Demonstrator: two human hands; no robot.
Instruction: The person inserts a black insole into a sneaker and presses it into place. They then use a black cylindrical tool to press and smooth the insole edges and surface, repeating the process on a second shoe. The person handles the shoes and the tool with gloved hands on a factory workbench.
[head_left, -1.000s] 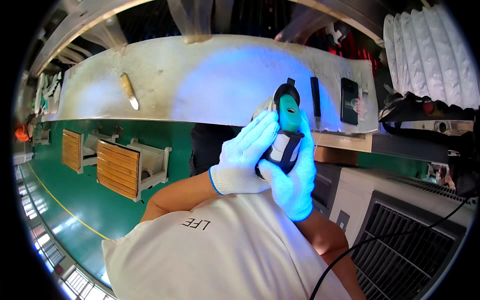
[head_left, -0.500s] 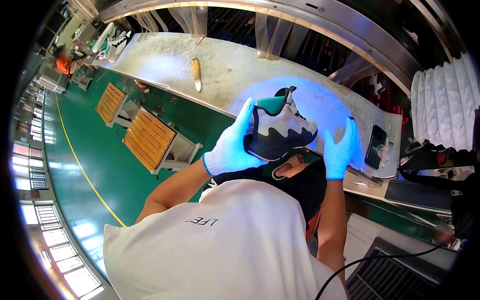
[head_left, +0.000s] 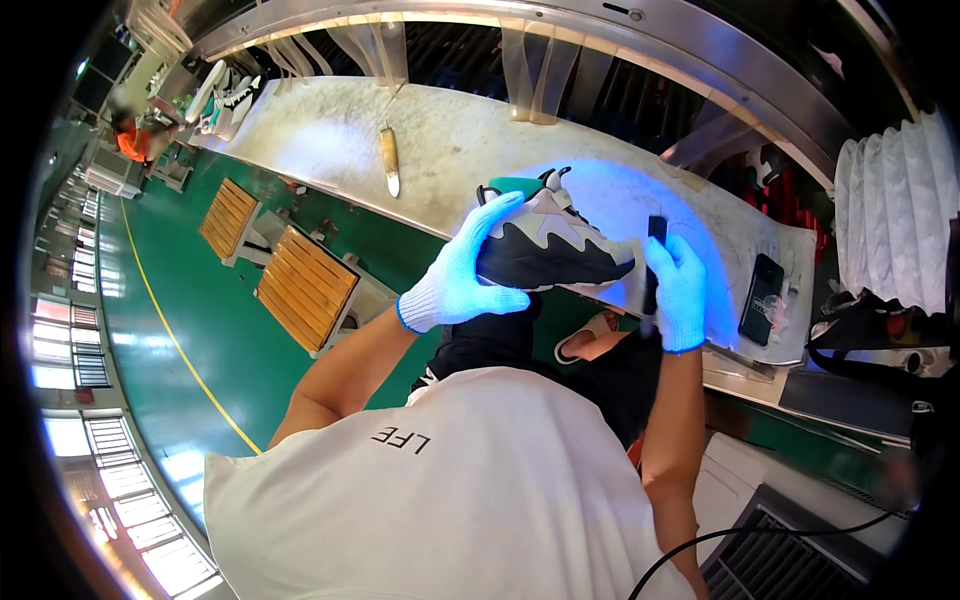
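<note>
In my gloved left hand (head_left: pixel 455 275) is a sneaker (head_left: pixel 560 240), gripped at its heel. It is white and grey with a dark wavy sole edge and a teal lining, and its toe points right. My gloved right hand (head_left: pixel 680 290) closes around a slim black bar-shaped thing (head_left: pixel 656 230), whose exact kind I cannot make out. That thing stands just right of the sneaker's toe, apart from it. Blue light falls over both gloves and the bench around them. Fingers of the right hand partly hide the black thing.
A yellow-handled knife (head_left: pixel 389 160) lies on the pale workbench (head_left: pixel 450 150). A dark phone (head_left: pixel 762 300) lies at the right, before a white ribbed duct (head_left: pixel 890 215). More shoes (head_left: pixel 225 105) stand at the far left end, near a person in orange (head_left: pixel 132 140). Slatted wooden stools (head_left: pixel 305 285) stand left.
The sneaker has turned to show its side more fully and come slightly lower left. My right hand has gone from open fingers to a grip, with the black bar-shaped thing now upright in it.
</note>
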